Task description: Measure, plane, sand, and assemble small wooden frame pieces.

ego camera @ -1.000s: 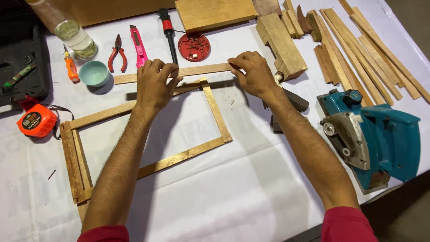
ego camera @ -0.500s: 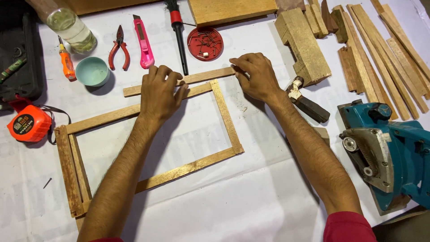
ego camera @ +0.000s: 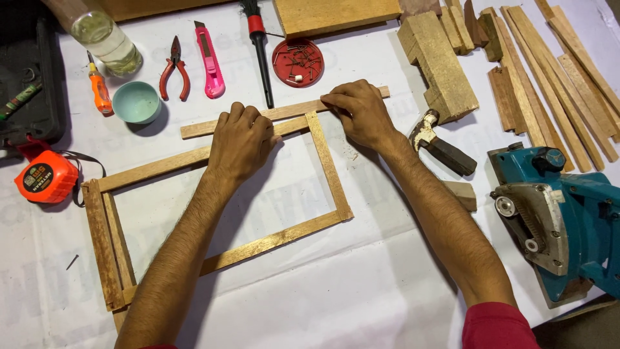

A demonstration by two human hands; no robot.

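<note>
A rectangular wooden frame [ego camera: 271, 242] of thin slats lies flat on the white-covered table. A loose wooden strip [ego camera: 297, 108] lies along the outside of its far rail. My left hand [ego camera: 242, 139] presses down on the strip and the far rail near their middle, fingers curled over both. My right hand [ego camera: 358, 113] pinches the strip with its fingertips at the frame's far right corner. Both forearms reach across the frame's opening.
A hammer [ego camera: 439, 145] lies just right of my right wrist, and a teal power planer [ego camera: 562, 220] beyond it. A red lid of nails [ego camera: 298, 63], pliers [ego camera: 174, 74], pink cutter [ego camera: 208, 59], bowl [ego camera: 135, 102], tape measure [ego camera: 45, 178], wood block [ego camera: 439, 64] and spare slats [ego camera: 562, 71] ring the frame.
Both hands keep the same hold on the strip at the frame's far rail. Only my view has shifted a little; the frame and tools have not visibly moved.
</note>
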